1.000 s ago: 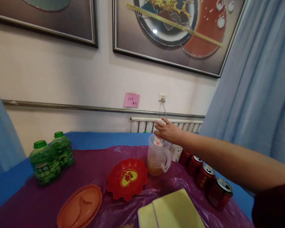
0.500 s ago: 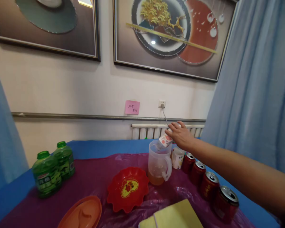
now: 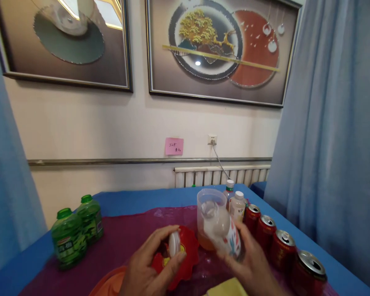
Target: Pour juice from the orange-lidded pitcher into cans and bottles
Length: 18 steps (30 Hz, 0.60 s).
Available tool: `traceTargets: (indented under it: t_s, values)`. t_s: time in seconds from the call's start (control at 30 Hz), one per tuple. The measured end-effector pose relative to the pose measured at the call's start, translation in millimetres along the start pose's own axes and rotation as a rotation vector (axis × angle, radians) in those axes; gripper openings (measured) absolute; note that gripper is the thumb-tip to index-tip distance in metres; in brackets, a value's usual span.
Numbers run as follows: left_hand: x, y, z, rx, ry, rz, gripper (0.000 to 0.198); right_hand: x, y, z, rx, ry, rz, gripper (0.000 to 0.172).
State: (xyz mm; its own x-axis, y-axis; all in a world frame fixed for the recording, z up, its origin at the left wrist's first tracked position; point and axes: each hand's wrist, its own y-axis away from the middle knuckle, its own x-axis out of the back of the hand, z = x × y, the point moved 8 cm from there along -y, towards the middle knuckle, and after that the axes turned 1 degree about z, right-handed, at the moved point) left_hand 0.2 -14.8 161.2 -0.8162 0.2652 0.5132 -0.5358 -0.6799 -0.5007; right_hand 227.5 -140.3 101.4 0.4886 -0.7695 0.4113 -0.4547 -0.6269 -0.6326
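Note:
Between the thumb and fingers of my left hand (image 3: 152, 263) is a white round cap (image 3: 174, 243), on edge above the red scalloped plate (image 3: 189, 263). My right hand (image 3: 248, 257) grips a whitish, floral-printed bottle (image 3: 232, 240), tilted and smeared by motion. This bottle is in front of the clear plastic pitcher (image 3: 203, 201) and hides its handle side; I cannot tell whether the two touch. Amber liquid shows low in the pitcher. Just behind, to the right, stand a white-capped bottle (image 3: 237, 207) and a clear bottle (image 3: 230, 187) with a green band.
Several red cans (image 3: 283, 246) line the table's right side. Two green jugs (image 3: 69, 242) stand on the left. An orange lid-like piece (image 3: 107, 283) and a yellow cloth (image 3: 228, 288) lie near the front. A purple sheet (image 3: 126, 234) covers part of the blue tabletop (image 3: 120, 201).
My right hand has come back toward me from above the pitcher, with a floral-printed bottle in it. My left hand has entered view, holding a white cap. The camera has tilted slightly up.

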Motion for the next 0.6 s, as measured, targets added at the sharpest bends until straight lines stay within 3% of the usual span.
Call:
traceTargets:
  t_s: [0.1,0.2,0.4,0.6]
  values:
    - [-4.0,-7.5,17.2,0.004,0.1,0.024,0.036,-40.7,50.0,13.9,-0.115,-0.198,0.097,0.063]
    - [-16.0,-7.6,30.6,-0.024,0.084,-0.03,0.03,-62.1,66.6,24.5,-0.065,-0.151,0.155,0.064]
    - [-30.9,-1.2,27.0,0.05,-0.074,-0.121,0.026,-48.5,64.9,18.7,0.304,0.144,0.306,0.065]
    - [-40.9,5.5,15.3,0.158,-0.13,-0.249,0.026,-39.6,71.8,17.4,0.251,0.166,0.31,0.056]
